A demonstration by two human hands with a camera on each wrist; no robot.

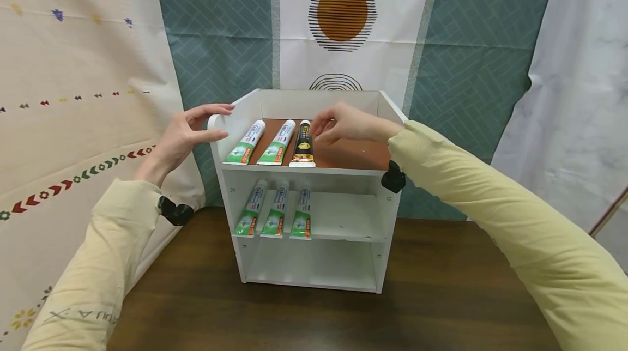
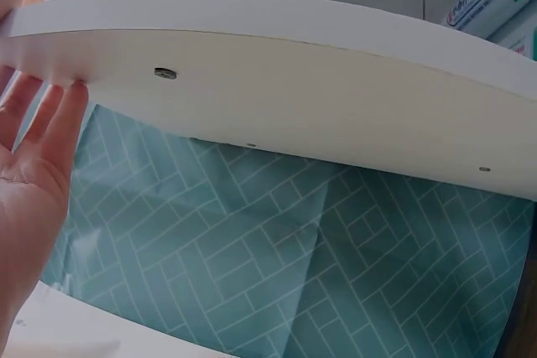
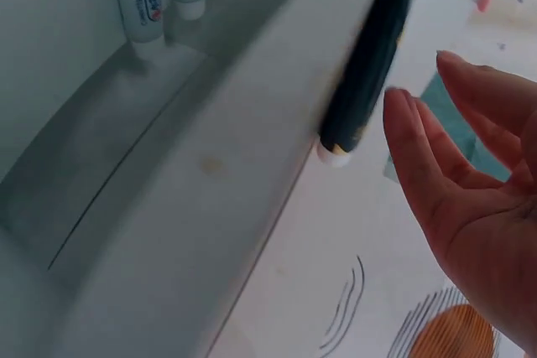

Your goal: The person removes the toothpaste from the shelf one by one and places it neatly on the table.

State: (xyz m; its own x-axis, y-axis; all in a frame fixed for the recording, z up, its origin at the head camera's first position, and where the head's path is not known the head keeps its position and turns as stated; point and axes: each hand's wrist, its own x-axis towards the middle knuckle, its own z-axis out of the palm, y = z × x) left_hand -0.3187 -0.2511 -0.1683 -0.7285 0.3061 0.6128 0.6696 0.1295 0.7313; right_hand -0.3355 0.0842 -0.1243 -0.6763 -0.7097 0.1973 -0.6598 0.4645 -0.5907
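A white shelf unit (image 1: 299, 173) holds toothpaste tubes. On its brown top lie two white-and-green toothpaste tubes (image 1: 278, 143) and, right of them, a black-and-gold tube (image 1: 303, 144), caps toward the back. My left hand (image 1: 179, 135) holds the unit's left side panel; in the left wrist view the panel (image 2: 294, 81) passes between thumb and fingers. Just right of the black tube is my right hand (image 1: 345, 122). Seen from the right wrist, this hand (image 3: 478, 148) has fingers and thumb apart, nothing between them, and a small gap separates it from the black tube (image 3: 365, 81).
Three more white-and-green tubes (image 1: 277, 209) lie side by side on the middle shelf, toward its left. The lower compartment (image 1: 314, 264) stands below. The unit rests on a dark wooden table (image 1: 441, 285), with patterned cloths (image 1: 481, 67) hanging behind and at the sides.
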